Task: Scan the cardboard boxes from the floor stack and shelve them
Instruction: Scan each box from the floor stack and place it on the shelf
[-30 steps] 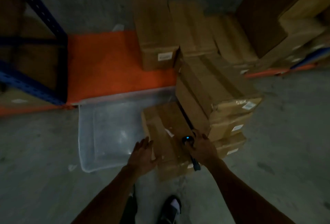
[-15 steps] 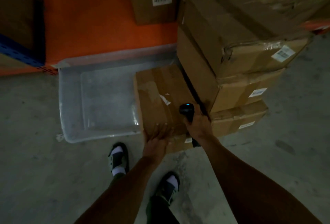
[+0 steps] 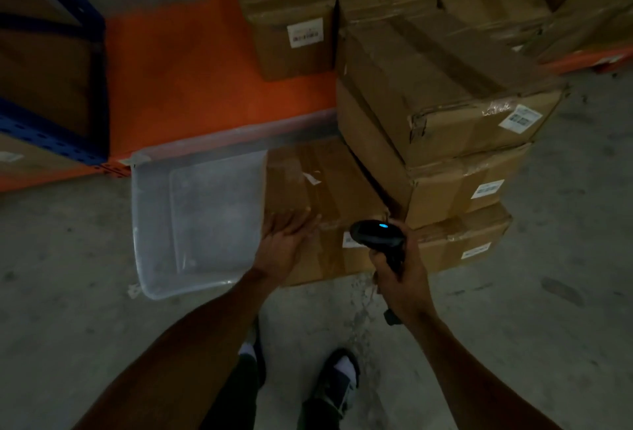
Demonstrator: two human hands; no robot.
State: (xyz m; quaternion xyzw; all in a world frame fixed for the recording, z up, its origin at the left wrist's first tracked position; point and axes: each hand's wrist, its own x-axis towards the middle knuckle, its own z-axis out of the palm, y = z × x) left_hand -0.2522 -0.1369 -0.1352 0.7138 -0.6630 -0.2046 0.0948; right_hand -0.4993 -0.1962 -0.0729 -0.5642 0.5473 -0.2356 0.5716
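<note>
A low cardboard box (image 3: 322, 189) lies on the concrete floor beside a stack of three taped boxes (image 3: 442, 97) with white barcode labels. My left hand (image 3: 284, 234) rests flat with straight fingers on the low box's near top edge. My right hand (image 3: 399, 268) grips a black barcode scanner (image 3: 378, 236) with a blue light, its head in front of the white label on the low box's near face. The label is mostly hidden behind the scanner.
An empty clear plastic bin (image 3: 154, 224) sits on the floor left of the low box. Behind it runs an orange shelf deck (image 3: 191, 69) with blue uprights (image 3: 51, 141) and more boxes (image 3: 294, 35). My feet (image 3: 337, 381) stand on bare concrete.
The view has drawn closer to the boxes. My right hand pulled the scanner back from the box top to its near face. My left hand shifted slightly left along the top edge.
</note>
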